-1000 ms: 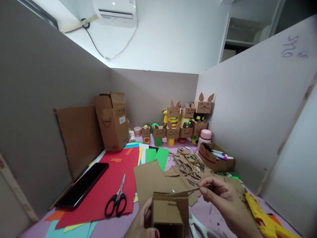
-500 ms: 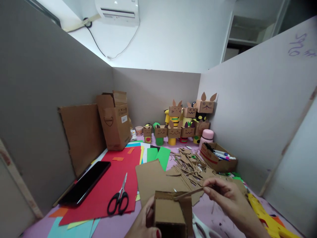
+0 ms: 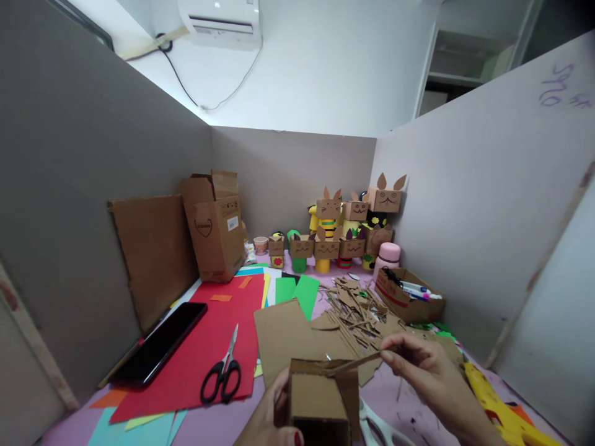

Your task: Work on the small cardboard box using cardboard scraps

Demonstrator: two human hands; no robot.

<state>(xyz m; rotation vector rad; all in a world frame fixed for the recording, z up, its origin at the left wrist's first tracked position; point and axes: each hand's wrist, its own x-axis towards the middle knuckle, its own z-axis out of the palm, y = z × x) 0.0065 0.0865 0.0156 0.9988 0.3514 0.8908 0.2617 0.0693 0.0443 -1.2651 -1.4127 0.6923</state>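
Observation:
At the bottom middle, my left hand (image 3: 271,412) grips the left side of a small cardboard box (image 3: 318,396), whose open end faces down toward me. A cardboard flap stands along the box's back and right side. My right hand (image 3: 418,365) pinches the far end of a thin cardboard strip (image 3: 357,362) between thumb and fingers. The strip's other end touches the box's back top edge. White-handled scissors (image 3: 377,426) lie just right of the box, partly hidden. A flat cardboard sheet (image 3: 288,331) lies behind it.
Black-handled scissors (image 3: 223,375) and a phone (image 3: 160,344) rest at left on red paper (image 3: 186,356). Cardboard scraps (image 3: 356,313) pile behind my right hand. A pen box (image 3: 404,294), pink bottle (image 3: 387,257), yellow tool (image 3: 497,402) and several cardboard animal figures (image 3: 328,248) stand or lie around.

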